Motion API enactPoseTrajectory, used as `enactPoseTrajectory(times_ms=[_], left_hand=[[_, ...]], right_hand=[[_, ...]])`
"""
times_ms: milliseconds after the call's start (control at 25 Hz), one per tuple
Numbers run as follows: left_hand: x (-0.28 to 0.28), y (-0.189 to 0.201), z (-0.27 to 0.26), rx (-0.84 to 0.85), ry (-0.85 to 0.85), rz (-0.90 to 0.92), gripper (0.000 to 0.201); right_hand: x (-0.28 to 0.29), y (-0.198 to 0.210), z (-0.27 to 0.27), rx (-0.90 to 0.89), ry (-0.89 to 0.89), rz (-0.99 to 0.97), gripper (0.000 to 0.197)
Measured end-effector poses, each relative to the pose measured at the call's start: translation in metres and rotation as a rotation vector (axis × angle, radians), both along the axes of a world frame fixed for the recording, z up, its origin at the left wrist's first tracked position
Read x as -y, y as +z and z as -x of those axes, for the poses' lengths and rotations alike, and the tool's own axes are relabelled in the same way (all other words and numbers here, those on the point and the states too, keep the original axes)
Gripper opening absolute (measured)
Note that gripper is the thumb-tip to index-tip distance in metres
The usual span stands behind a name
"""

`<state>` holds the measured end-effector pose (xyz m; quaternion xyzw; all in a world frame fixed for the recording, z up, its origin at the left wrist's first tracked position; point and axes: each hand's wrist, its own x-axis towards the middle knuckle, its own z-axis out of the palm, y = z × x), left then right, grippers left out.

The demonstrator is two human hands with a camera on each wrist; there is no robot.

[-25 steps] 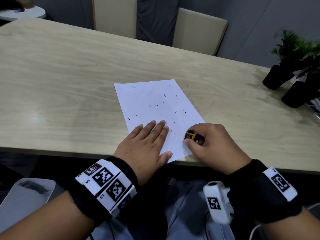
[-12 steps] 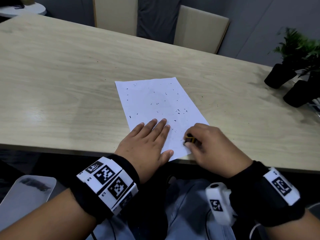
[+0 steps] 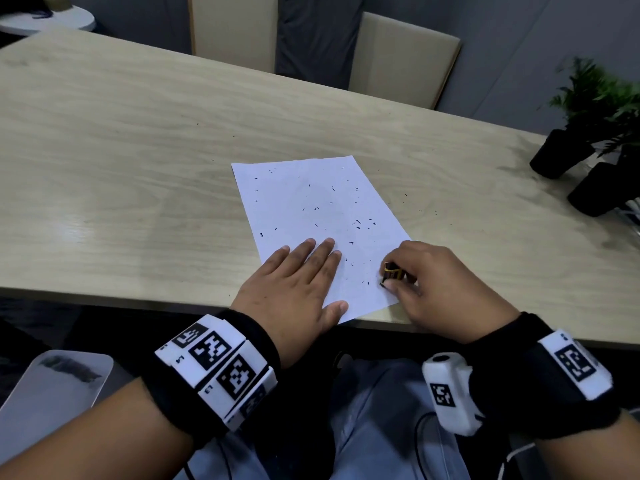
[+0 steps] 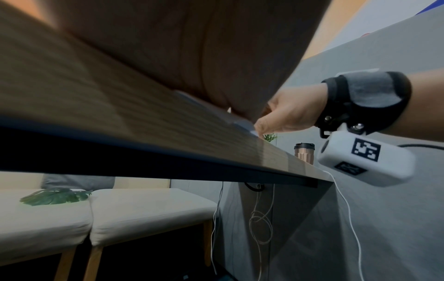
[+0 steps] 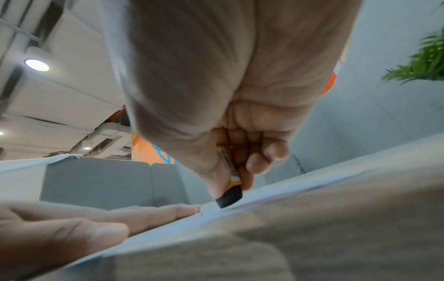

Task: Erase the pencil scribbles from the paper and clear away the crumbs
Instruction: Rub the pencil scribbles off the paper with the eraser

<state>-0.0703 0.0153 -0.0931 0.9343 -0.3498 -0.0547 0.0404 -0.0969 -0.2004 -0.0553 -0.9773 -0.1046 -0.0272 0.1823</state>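
Item count, per views:
- Paper (image 3: 322, 216): 1 sheet.
- Eraser (image 3: 392, 274): 1 pc, black w/ yellow sleeve.
- Crumbs (image 3: 358, 222): many, too small for an exact count; most lay on the sheet, a few on the table (image 3: 138, 161).
- Hands: 2, left hand (image 3: 294, 289) and right hand (image 3: 440, 285).
- Wrist bands w/ markers: 2.
- Potted plants (image 3: 588, 109): 2 black pots.
- Chair backs (image 3: 401, 57): 2.
- Tumbler (image 4: 304, 153): 1.

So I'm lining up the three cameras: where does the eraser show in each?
Head: eraser lower right of centre, in the right hand, on the paper's near corner.
Left wrist: not visible.
Right wrist: centre, black tip on the paper.
Shared landmark: the plant.
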Motion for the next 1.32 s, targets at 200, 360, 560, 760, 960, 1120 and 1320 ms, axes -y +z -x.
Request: enactPoseTrajectory(times_ms=[200, 360, 560, 760, 960, 1120, 1320], left_hand=[[0.000, 0.000, 0.000, -0.001, 0.004, 0.003, 0.094], [0.000, 0.001, 0.001, -0.003, 0.003, 0.001, 0.094], [0.000, 0.000, -0.001, 0.000, 0.006, 0.000, 0.094], [-0.001, 0.001, -0.001, -0.004, 0.002, -0.002, 0.094], [0.000, 0.001, -0.001, -0.016, 0.001, -0.008, 0.094], [-0.001, 0.002, -0.001, -0.009, 0.003, -0.011, 0.095], [0.000, 0.002, -0.001, -0.024, 0.007, -0.010, 0.096]], right_hand=[[-0.025, -0.006, 0.008, -0.042, 0.129, -0.053, 0.008], [-0.010, -0.001, 0.000, -0.027, 0.049, -0.004, 0.007], [-0.028, -0.004, 0.006, -0.056, 0.147, -0.023, 0.008], [-0.017, 0.004, 0.000, -0.049, 0.071, 0.025, 0.007], [-0.017, 0.000, 0.003, -0.085, 0.082, 0.016, 0.007], [-0.016, 0.001, -0.007, -0.031, 0.038, 0.001, 0.008], [-0.015, 0.001, -0.012, -0.090, 0.082, 0.014, 0.014]])
